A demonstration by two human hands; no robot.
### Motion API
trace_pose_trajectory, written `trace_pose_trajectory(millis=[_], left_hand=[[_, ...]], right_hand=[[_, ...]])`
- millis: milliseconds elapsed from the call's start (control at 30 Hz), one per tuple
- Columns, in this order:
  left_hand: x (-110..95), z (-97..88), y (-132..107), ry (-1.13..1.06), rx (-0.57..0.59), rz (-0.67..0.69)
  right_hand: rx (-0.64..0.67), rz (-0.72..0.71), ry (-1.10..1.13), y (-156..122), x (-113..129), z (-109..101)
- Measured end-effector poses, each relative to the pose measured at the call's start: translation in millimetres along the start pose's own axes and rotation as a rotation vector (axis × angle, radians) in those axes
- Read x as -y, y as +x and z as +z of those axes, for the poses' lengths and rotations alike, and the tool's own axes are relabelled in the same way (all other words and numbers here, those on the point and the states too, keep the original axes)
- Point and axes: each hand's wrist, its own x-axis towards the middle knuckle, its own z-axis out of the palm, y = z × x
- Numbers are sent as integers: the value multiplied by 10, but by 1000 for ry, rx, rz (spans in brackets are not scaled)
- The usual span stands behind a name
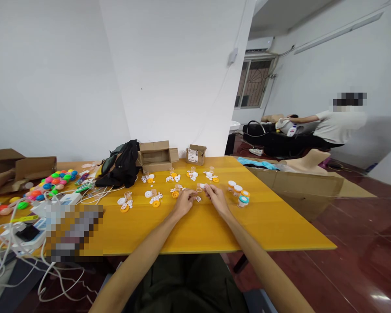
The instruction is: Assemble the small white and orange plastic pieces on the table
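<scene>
My left hand [184, 202] is over the middle of the table with its fingers curled together; what they hold, if anything, is hidden. Across from it, my right hand [217, 198] pinches a small white piece [202, 186] at a small clear jar [199, 190]. Between the hands, small white pieces with dark marks [198, 199] lie on the table. Just beyond my left hand are an orange ring-shaped lid [175, 195] and more white pieces. To the right stand several closed jars, among them one with a turquoise lid [243, 199] and one with a white lid [232, 184].
Sets of clear jars, white discs [148, 194], orange lids [155, 203] and white pieces spread across the yellow table [195, 234]. Cardboard boxes [156, 155] and a black bag [120, 167] stand behind. Colourful balls [54, 179] and cables lie left. Another person [337, 124] sits far right.
</scene>
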Motion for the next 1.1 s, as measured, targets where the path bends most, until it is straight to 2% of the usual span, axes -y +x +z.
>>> trace_pose_trajectory(millis=[233,333,467,600,733,933,1100], left_hand=[[-40,9,-5,156,-4,30],[-92,3,-1,82,20,-1],[-107,-10,18,-106,54,-63],[-86,-28,38,-234,17,-116],[-90,-32,37,-289,10,-132],[-117,-16,16,-332,71,-131],[-154,-32,11,-342,95,-95]], right_hand=[[11,-36,-156,-15,-12,-5],[37,-53,-153,-23,0,14],[142,-101,-109,-23,-2,42],[198,-112,-86,-12,-7,53],[203,-130,-127,-15,6,52],[181,-150,-299,-44,17,57],[206,-125,-273,-41,31,61]])
